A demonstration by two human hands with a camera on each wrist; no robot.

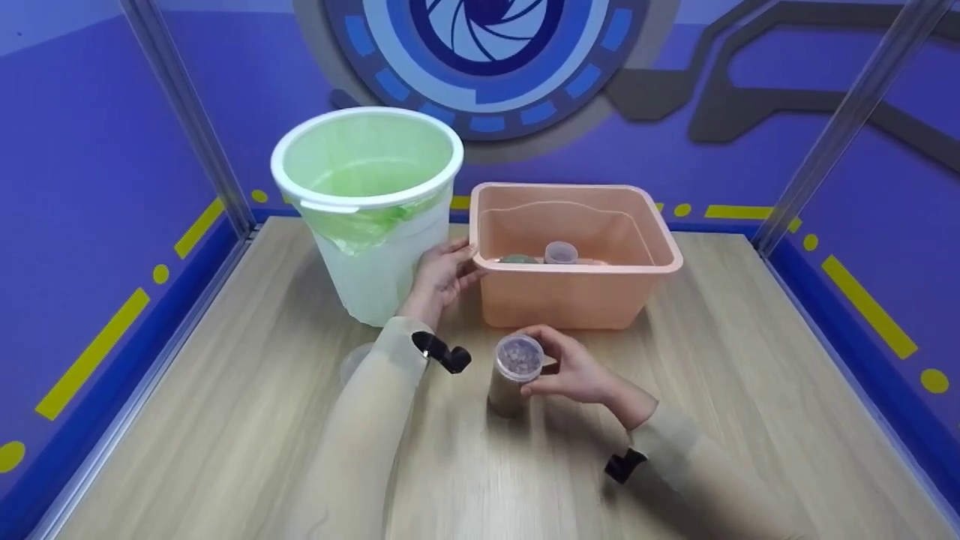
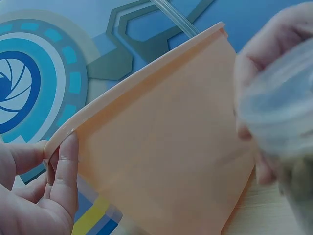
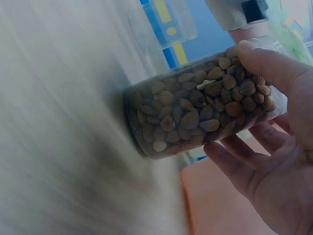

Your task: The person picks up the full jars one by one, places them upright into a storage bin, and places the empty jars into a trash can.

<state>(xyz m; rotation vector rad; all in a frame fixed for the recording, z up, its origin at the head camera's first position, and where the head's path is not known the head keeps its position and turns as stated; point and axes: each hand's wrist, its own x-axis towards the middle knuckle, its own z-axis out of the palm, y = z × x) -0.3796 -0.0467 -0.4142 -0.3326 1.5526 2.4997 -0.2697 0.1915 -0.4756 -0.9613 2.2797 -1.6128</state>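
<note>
My right hand [image 1: 571,369] grips a clear lidded jar [image 1: 510,394] near its top, in front of the orange plastic bin [image 1: 555,300]. Brown almond-like kernels [image 3: 190,105] fill the jar in the right wrist view, its base close over the tabletop. With thumb and fingers, my left hand [image 1: 442,274] pinches the bin's left front rim, seen closely in the left wrist view. Inside the bin show the top of a small clear container [image 1: 561,253] and something greenish [image 1: 517,259]; the front wall hides their lower parts.
Left of the bin stands a white bucket [image 1: 352,277] with a green liner bag [image 1: 375,161]. Another clear container [image 1: 352,364] stands on the wooden table [image 1: 217,390], partly behind my left sleeve. Blue panels [image 1: 67,180] enclose the table's back and sides.
</note>
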